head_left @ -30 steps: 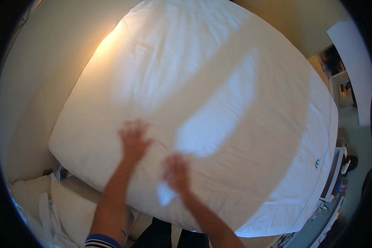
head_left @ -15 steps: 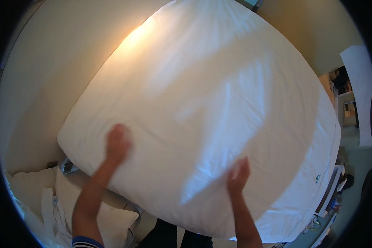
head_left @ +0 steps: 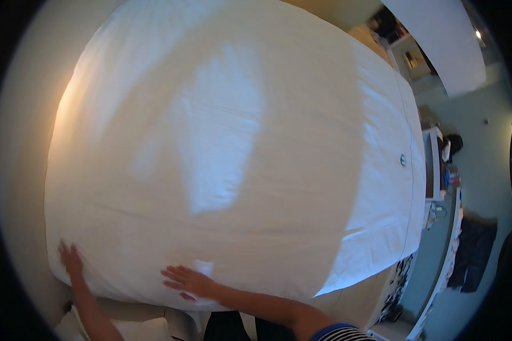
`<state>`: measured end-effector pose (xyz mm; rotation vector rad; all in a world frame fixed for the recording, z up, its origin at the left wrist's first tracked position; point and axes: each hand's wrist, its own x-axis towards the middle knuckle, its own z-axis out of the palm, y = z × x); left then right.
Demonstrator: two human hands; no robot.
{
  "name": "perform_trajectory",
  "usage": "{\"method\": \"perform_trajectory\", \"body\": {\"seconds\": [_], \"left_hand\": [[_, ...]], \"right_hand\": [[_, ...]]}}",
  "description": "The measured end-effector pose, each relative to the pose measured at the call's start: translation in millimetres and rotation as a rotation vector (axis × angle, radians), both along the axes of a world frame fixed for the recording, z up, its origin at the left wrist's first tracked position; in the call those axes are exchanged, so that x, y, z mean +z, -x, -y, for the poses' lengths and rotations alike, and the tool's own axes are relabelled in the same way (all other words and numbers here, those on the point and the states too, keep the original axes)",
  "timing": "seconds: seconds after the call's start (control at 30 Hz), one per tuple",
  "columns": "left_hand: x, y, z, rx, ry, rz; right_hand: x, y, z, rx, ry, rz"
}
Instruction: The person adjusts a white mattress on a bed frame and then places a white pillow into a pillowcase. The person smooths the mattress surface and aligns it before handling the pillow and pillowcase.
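Note:
A large mattress in a white sheet (head_left: 301,170) fills most of the view, with faint creases across its top and bands of light and shadow. My left hand (head_left: 70,260) is at its near left corner, fingers apart and a little blurred. Flat over the near edge lies my right hand (head_left: 192,283), its fingers spread and pointing left. Neither hand holds anything. The right forearm crosses in from the lower right, and a striped sleeve (head_left: 344,332) shows at its end.
A pale wall (head_left: 23,170) runs along the left side. White pillows (head_left: 145,329) lie below the near left edge. Shelves with small items (head_left: 435,165) stand to the right, beyond the bed. Dark trousers (head_left: 473,253) hang farther right, and a black-and-white patterned cloth (head_left: 397,290) is low down.
The view has shifted and turned, so more of the right side of the room shows. Both hands have moved left along the near edge, and the right hand has flattened out.

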<state>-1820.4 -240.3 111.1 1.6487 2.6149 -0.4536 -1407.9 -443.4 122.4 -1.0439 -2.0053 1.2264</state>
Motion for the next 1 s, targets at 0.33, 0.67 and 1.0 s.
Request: {"method": "perform_trajectory", "body": {"seconds": [0.33, 0.67, 1.0], "left_hand": [[67.2, -218.3, 69.1, -0.958, -0.215, 0.503], [60.3, -559.0, 286.1, -1.65, 0.292, 0.502], [57.1, -499.9, 420.8, -1.68, 1.037, 1.296]], "right_hand": [[41.2, -165.8, -25.0, -1.124, -0.201, 0.739], [-19.6, -301.9, 348.2, -1.929, 0.158, 1.219], [-13.6, -209.8, 508.6, -2.145, 1.447, 0.762]]}}
